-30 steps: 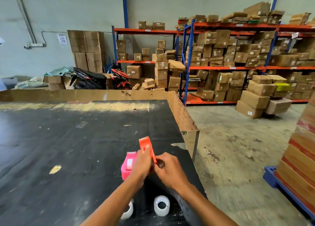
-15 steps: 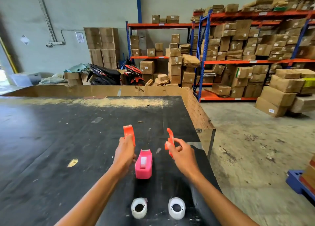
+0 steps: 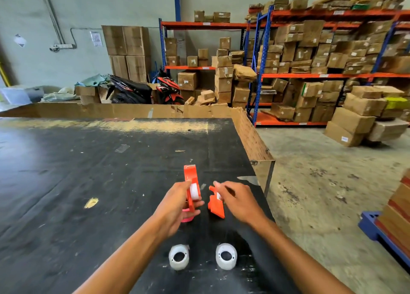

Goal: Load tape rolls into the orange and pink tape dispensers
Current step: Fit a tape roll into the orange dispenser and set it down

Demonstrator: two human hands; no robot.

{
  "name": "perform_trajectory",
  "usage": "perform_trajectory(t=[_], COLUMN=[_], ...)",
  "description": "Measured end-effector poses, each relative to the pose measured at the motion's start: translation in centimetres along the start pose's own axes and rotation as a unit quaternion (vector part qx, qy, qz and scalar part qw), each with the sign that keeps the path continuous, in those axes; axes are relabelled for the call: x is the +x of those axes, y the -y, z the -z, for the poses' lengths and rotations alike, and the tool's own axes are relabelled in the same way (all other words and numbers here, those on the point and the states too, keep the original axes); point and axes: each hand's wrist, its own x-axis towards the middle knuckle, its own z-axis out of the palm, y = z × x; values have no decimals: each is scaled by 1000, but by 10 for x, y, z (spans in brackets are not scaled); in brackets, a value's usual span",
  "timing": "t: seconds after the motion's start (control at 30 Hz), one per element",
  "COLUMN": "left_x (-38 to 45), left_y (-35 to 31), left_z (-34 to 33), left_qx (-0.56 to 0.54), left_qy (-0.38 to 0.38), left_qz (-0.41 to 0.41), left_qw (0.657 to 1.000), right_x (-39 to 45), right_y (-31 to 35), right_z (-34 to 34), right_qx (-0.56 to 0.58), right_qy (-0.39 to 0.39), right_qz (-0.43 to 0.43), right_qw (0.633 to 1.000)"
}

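Observation:
The orange tape dispenser is split in two halves. My left hand [image 3: 175,207] grips one orange half [image 3: 191,182], which stands upright with a white core showing inside. My right hand [image 3: 238,199] holds the other orange half [image 3: 216,207] just to the right, a small gap apart. The pink dispenser [image 3: 186,218] lies on the black table under my left hand, mostly hidden. Two white tape rolls, the left roll [image 3: 178,256] and the right roll [image 3: 226,256], lie flat on the table near its front edge, between my forearms.
The black table [image 3: 88,171] has a cardboard rim along its far and right sides and a metal corner at the right. Beyond it are concrete floor, shelving full of cartons, two parked scooters and a blue pallet with stacked boxes at the right.
The closed orange dispenser came apart into two halves, one in each hand. The halves have now come closer together over the pink dispenser, which my left hand covers.

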Motion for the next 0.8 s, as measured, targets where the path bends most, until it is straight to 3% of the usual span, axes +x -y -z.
perform_trajectory(t=[0.07, 0.13, 0.2, 0.3, 0.4, 0.5, 0.63, 0.7, 0.8], left_x=[-5, -13, -22, -30, -36, -47, -60, -66, -72], left_y=[0, 6, 14, 19, 21, 27, 46, 56, 65], left_z=[-3, -12, -21, -25, -23, -17, -5, 1, 12], left_qx=[22, 37, 23, 11, 9, 3, -11, -18, -39], left_qy=[30, 74, 98, 102, 114, 137, 146, 146, 152], left_qz=[-13, -17, -16, -44, -53, -38, -41, -41, -24], left_qw=[999, 996, 995, 994, 992, 990, 988, 988, 987], right_x=[-11, -26, -39, -57, -83, -110, -129, -135, -137], right_y=[13, 17, 13, 0, -22, -32, -23, -15, -2], right_z=[7, 5, 7, 24, 45, 46, 37, 27, 4], right_qx=[125, 162, 173, 199, -4, -202, -309, -312, -313], right_qy=[40, 83, 77, 17, 28, 101, 85, 70, 112], right_qz=[41, 67, 83, 28, -51, -128, -133, -95, -97], right_qw=[991, 981, 979, 979, 998, 966, 938, 943, 938])
